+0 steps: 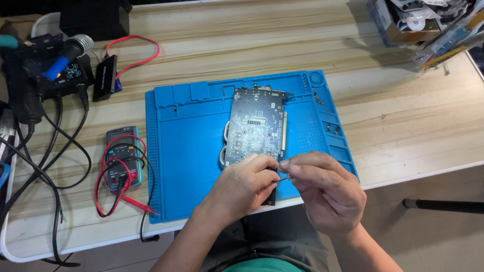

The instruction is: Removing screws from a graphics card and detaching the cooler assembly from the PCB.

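A black graphics card [255, 126] lies circuit side up on a blue work mat [186, 151], its metal heat pipes showing along its left edge. My left hand [242, 189] rests on the card's near end and grips it. My right hand [325, 189] is beside it, with thumb and forefinger pinched on a small thin part [283, 178] that is too small to identify. Both hands meet at the near edge of the mat.
A multimeter [122, 156] with red and black leads lies left of the mat. A soldering station [55, 65], cables and a small black box [105, 78] fill the far left. Loose screws [333, 128] sit in the mat's right trays. Cluttered packages [423, 22] stand at the far right.
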